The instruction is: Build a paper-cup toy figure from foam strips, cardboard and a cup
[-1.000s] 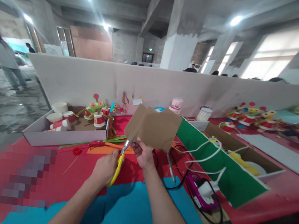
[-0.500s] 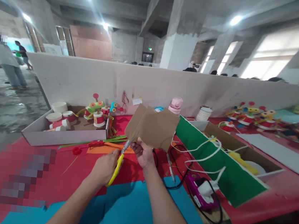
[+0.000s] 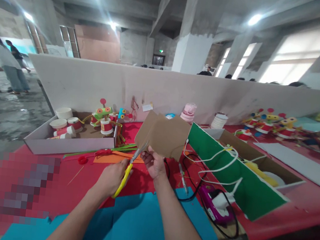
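My left hand (image 3: 114,176) is wrapped round the yellow handles of a pair of scissors (image 3: 124,179). Their blades point up and away, lying against the lower left part of a brown piece of cardboard (image 3: 167,136). My right hand (image 3: 155,163) pinches that cardboard by its lower edge, close to the scissor blades, and holds it up above the table. A line runs down the cardboard near its left side, by the blade tips. Below my forearms lie blue sheets (image 3: 133,225) on the red tabletop.
At left, a white box (image 3: 70,146) holds paper cups and cup figures. Orange strips (image 3: 106,158) lie ahead of my left hand. To the right stand a green-sided box (image 3: 229,174) with white cables and a purple power strip (image 3: 215,207). A white partition (image 3: 164,85) crosses behind.
Both hands, the scissors and the cardboard stay almost in place, with only slight shifts. At far left, the people in the background have moved a little.
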Action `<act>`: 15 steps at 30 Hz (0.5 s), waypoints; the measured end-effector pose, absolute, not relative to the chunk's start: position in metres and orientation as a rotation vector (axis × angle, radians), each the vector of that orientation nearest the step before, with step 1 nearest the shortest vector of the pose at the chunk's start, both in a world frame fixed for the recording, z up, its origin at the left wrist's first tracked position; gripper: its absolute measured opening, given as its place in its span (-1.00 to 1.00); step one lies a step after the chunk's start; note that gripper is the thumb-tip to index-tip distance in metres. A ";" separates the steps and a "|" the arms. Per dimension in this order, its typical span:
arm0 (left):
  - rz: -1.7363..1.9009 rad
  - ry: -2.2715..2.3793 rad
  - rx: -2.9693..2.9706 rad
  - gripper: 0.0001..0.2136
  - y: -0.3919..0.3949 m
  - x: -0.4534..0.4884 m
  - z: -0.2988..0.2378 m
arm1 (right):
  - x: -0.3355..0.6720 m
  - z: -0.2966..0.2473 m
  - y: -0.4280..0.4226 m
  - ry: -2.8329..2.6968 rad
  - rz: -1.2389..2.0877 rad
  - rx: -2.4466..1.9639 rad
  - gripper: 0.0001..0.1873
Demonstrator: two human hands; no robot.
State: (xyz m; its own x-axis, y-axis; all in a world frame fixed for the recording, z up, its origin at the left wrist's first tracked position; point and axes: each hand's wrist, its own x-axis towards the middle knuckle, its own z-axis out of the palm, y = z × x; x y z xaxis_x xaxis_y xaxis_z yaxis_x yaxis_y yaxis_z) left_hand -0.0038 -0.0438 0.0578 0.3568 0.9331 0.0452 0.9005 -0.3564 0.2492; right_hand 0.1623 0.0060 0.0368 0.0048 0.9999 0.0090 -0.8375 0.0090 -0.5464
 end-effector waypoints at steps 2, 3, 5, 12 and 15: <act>0.263 1.681 2.441 -0.70 -0.044 -0.003 0.057 | 0.162 0.038 0.005 -0.468 1.516 -0.451 -0.84; 0.263 1.688 2.447 -0.70 -0.044 -0.003 0.057 | 0.161 0.038 0.005 -0.470 1.513 -0.448 -0.83; 0.270 1.695 2.463 -0.71 -0.043 -0.003 0.055 | 0.161 0.038 0.004 -0.463 1.502 -0.432 -0.81; 0.312 1.700 2.502 -0.69 -0.043 -0.002 0.051 | 0.159 0.040 0.004 -0.441 1.497 -0.428 -0.79; 0.315 1.708 2.509 -0.69 -0.044 -0.001 0.050 | 0.159 0.039 0.004 -0.459 1.493 -0.435 -0.79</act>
State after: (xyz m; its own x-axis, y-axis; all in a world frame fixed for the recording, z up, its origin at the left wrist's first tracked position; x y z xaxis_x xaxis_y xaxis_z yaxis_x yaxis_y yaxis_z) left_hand -0.0009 -0.0441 0.0503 0.3534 0.9278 0.1191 0.9092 -0.3707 0.1895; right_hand 0.1593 0.0042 0.0391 0.0254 0.9994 0.0231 -0.8399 0.0338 -0.5417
